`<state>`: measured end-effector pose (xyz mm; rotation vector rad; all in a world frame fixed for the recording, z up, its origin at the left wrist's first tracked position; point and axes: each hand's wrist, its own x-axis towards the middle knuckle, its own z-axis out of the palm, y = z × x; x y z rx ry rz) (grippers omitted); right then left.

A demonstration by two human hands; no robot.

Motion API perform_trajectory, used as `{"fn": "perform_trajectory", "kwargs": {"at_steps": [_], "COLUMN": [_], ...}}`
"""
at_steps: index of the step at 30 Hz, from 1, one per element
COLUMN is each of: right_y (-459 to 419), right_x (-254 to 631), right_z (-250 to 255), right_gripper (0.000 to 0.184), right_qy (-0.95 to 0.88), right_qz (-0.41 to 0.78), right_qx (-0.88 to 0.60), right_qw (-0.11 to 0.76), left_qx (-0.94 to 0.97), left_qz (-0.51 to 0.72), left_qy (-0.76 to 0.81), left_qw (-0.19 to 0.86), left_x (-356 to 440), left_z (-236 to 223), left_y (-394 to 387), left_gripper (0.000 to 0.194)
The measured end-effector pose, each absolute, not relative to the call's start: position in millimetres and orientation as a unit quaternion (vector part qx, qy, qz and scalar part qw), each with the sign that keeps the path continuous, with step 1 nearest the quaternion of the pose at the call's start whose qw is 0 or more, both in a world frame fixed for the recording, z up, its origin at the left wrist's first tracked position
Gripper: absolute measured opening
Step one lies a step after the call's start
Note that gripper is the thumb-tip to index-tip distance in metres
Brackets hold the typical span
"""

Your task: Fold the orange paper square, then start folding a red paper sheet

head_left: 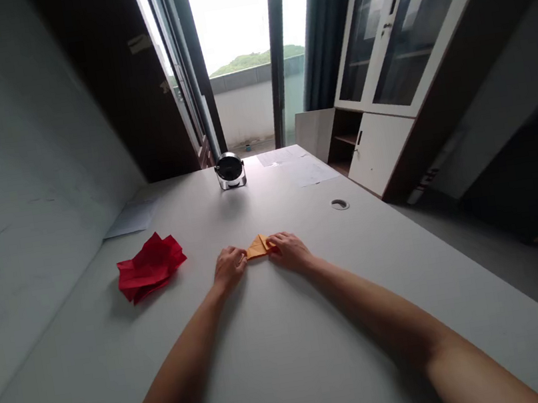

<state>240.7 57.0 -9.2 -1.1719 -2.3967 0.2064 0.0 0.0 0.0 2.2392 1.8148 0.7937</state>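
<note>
A small orange folded paper lies on the white table in front of me. My left hand rests at its left corner with fingers curled, pinching the paper's edge. My right hand covers its right side, fingers bent and pressing on the paper. Both forearms stretch out over the table toward it.
A heap of crumpled red paper lies to the left. A small round desk fan stands farther back, with white sheets near it and a sheet by the left wall. A cable hole sits right of centre. Cabinets line the right.
</note>
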Motion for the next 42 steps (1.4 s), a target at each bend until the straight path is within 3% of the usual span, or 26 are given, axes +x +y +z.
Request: {"fn": "perform_trajectory", "kwargs": {"at_steps": [9, 17, 27, 42], "right_y": [56.7, 52.0, 55.1, 52.1], "right_x": [239.8, 237.6, 238.7, 236.6], "right_z": [-7.7, -1.2, -5.9, -5.4], "right_gripper": [0.023, 0.026, 0.013, 0.029], "right_qy": [-0.861, -0.847, -0.823, -0.872], "right_qz": [0.062, 0.069, 0.085, 0.068], "right_qx": [-0.441, -0.459, -0.47, -0.379], "right_qw": [0.244, 0.259, 0.308, 0.303], "left_qx": [0.76, 0.737, 0.721, 0.706], "left_qz": [0.276, 0.293, 0.312, 0.327], "left_qy": [0.582, 0.599, 0.607, 0.616], "left_qw": [0.086, 0.108, 0.117, 0.123], "left_x": [-1.0, -1.5, -1.9, -3.1], "left_z": [-2.2, -2.5, 1.1, -1.7], "left_y": [0.5, 1.5, -1.1, 0.2], "left_gripper": [0.03, 0.027, 0.023, 0.023]}}
